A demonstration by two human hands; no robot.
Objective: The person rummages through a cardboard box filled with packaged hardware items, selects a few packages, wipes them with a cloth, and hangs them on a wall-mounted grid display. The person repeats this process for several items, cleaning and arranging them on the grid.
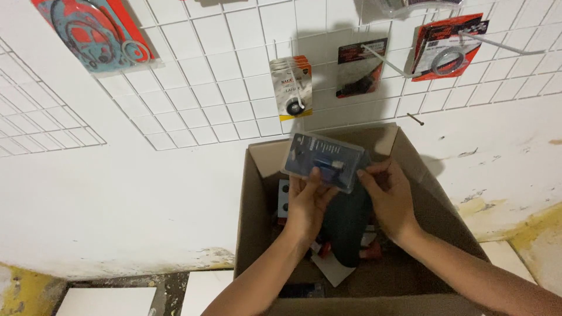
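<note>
Fingers of the left hand and right hand are pinched on a clear blister pack with blue card, held above an open cardboard box, below red-and-black packets hung on white wire grid.

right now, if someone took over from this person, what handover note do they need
Left hand: fingers grip the blue packet at its lower edge.
Right hand: fingers at the packet's right end.
The packet is held above the open cardboard box, below the wire grid on the wall.
Done: several packets already hang on grid hooks.
Left: this packet is not hung; more items lie in the box.
</note>
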